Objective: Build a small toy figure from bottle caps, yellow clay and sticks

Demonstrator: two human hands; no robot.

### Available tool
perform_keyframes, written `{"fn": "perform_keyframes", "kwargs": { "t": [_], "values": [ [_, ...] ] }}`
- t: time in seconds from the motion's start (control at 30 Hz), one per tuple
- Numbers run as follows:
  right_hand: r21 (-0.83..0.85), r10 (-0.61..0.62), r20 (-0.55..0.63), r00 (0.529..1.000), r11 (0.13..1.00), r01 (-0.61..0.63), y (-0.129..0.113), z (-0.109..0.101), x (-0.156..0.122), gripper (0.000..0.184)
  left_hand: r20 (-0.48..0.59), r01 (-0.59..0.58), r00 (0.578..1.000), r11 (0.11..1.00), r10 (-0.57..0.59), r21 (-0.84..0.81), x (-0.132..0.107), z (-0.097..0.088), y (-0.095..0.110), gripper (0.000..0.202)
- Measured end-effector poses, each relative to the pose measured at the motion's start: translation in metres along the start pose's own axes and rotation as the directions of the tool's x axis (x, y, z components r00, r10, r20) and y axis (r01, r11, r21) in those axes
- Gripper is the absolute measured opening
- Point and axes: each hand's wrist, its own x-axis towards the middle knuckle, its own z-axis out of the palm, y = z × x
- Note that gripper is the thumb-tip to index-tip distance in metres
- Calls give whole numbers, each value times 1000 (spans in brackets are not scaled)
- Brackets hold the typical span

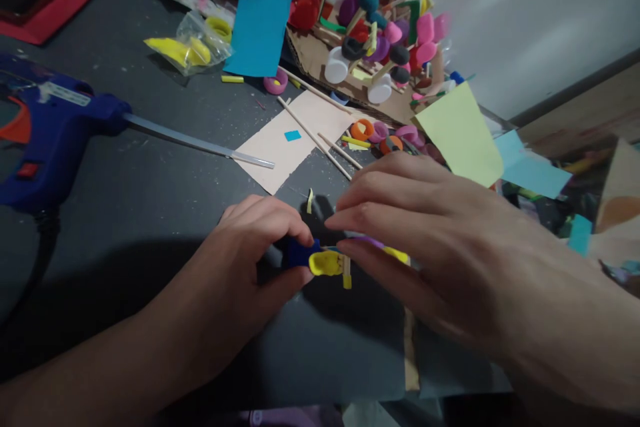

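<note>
Low over the dark table, a small handmade craft figure [326, 263] with blue, yellow and purple parts is between my hands. My left hand [250, 260] pinches its dark blue end between thumb and forefinger. A rounded yellow piece and a short stick with a yellow tip [347, 273] stick out beside the thumb. My right hand [425, 240] is closed around the other end, where a purple strip [367, 240] and another bit of yellow show under the fingers. The right fingertips hide part of the figure.
A blue glue gun [60, 120] with a clear glue stick lies at left. Beyond my hands are pale paper [280, 153], thin wooden sticks [315, 137], a blue sheet [257, 33] and bagged yellow clay [185, 50]. Colourful clay models [380, 47] crowd a cardboard base at the back.
</note>
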Motion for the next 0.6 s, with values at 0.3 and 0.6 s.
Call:
{"fn": "perform_keyframes", "kwargs": {
  "t": [0.3, 0.6],
  "values": [
    [59, 219, -290, 932, 976, -211, -4, 16, -42, 15, 53, -74, 996, 991, 69, 113, 0, 1, -5, 30],
    [229, 486, -532, 693, 871, -435, -12, 56, -91, 44, 112, -142, 987, 941, 112, 309, 0, 4, -4, 21]
  ]
}}
